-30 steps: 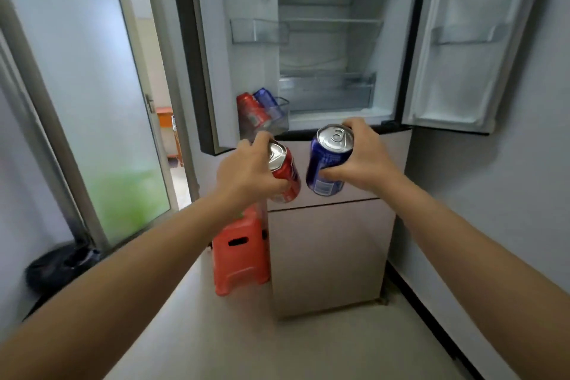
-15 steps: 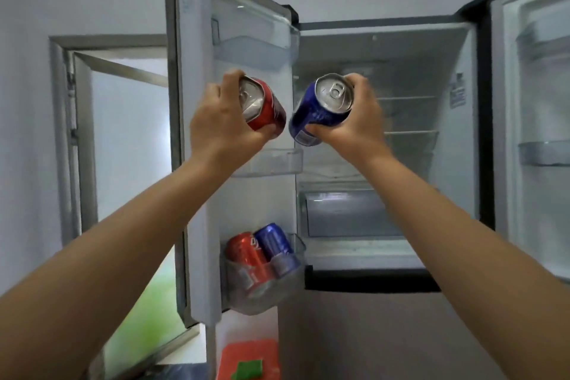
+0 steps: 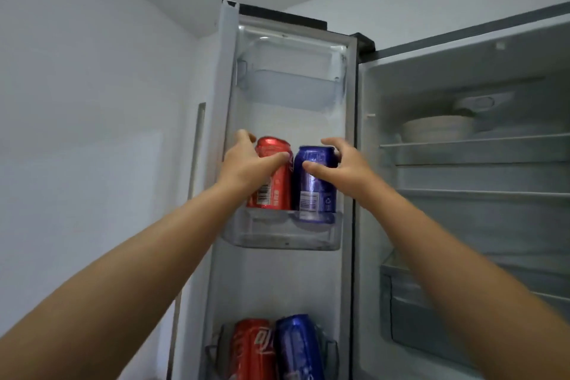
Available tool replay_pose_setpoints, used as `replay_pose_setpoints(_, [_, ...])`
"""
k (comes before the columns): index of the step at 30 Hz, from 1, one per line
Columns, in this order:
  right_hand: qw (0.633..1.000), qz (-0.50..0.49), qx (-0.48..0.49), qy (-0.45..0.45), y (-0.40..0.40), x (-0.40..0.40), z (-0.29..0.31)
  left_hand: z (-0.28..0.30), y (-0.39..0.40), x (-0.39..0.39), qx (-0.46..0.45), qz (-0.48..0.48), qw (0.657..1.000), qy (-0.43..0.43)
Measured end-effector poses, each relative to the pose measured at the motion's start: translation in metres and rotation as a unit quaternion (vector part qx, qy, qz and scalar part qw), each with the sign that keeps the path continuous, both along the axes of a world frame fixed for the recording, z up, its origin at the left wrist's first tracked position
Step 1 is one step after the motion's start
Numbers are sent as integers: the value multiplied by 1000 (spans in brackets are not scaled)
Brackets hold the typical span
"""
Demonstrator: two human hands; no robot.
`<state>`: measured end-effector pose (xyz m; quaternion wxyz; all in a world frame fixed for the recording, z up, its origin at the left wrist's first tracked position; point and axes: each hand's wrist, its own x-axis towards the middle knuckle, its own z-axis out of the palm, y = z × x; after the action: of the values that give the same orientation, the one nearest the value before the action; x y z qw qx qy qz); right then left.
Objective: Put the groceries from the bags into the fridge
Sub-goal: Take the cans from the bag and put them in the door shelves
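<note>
The fridge stands open, its left door [image 3: 290, 281] swung toward me. A red can [image 3: 274, 191] and a blue can [image 3: 316, 191] stand upright side by side in the clear middle door bin [image 3: 282, 234]. My left hand [image 3: 246, 160] wraps the top of the red can. Around the top of the blue can sits my right hand [image 3: 339, 166], thumb in front and fingers behind. The bags are out of view.
Another red can [image 3: 251, 348] and another blue can [image 3: 297, 345] lean in the bottom door bin. The top door bin [image 3: 287, 86] holds nothing. Inside the fridge, a white bowl [image 3: 438, 128] rests on the upper glass shelf [image 3: 475, 142], above a drawer [image 3: 410, 311].
Both hands carried the tilted cans from chest height up to the middle door bin and stood them upright there. My view has tipped upward toward the door's top.
</note>
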<state>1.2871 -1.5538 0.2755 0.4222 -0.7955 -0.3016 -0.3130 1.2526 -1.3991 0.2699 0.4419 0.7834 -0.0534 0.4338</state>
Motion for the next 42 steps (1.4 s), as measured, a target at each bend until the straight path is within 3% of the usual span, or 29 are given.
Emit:
replay_pose_setpoints(6, [981,11,-112,155,5,18,18,0,1,17,-42,11,991,130])
replay_pose_setpoints(11, [970,-33,-159,180,25,31,22,1,8,18,43,89,980,174])
replay_pose_setpoints(17, [963,-158,-208,70,38,32,9,-4,0,5,236,213,933,170])
replay_pose_setpoints(21, [959,-191,-207,21,40,25,-5,-11,2,1,313,263,906,108])
replay_pose_setpoints(29, [969,-213,-106,-75,40,-4,-45,-36,23,-9,367,224,902,28])
replay_pose_setpoints(32, [967,-214,-112,-82,41,-20,-52,-46,28,-25,394,212,894,20])
replay_pose_setpoints(36, [960,-216,-153,-89,46,-55,-63,-65,35,-69,445,234,863,42])
replay_pose_setpoints(42, [962,-151,-186,-130,77,-120,-98,-114,67,-152,433,302,839,136])
